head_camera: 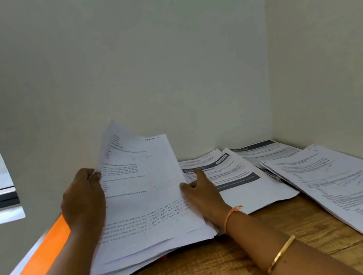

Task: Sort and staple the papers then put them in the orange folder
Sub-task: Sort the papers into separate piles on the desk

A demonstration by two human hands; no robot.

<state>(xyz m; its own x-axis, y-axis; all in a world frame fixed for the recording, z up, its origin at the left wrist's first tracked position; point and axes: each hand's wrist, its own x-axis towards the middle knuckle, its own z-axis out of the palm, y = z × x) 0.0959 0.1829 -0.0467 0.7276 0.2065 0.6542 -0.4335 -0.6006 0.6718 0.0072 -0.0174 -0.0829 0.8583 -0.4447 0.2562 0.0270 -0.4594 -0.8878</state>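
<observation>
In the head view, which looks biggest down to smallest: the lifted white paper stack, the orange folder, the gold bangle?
1. white printed paper stack
2. flat orange folder, partly hidden
3. thin gold bangle
</observation>
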